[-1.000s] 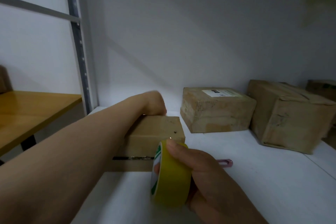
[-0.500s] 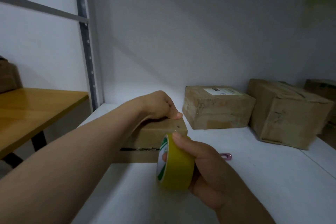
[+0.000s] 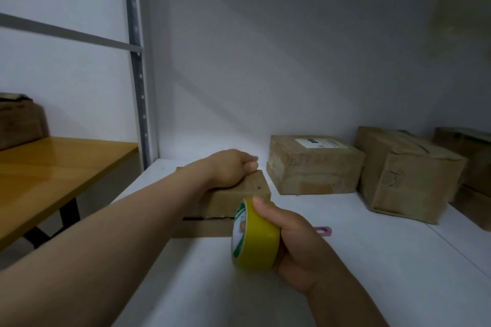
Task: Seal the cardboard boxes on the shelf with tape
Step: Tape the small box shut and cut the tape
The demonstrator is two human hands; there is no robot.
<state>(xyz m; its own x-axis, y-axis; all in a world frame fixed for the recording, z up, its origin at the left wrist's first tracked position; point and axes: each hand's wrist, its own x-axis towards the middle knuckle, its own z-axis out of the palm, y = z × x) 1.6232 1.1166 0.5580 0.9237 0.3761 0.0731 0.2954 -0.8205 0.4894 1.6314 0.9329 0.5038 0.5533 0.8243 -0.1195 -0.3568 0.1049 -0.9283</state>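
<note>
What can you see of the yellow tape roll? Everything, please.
The tape roll is a wide ring with a glossy yellow outer band and a white side face printed in green. It stands on edge, side face turned left, held over the white shelf just in front of the nearest cardboard box, hiding part of its front. The right hand grips it: thumb over the top of the band, a fingertip showing through the core. No loose strip is visible.
</note>
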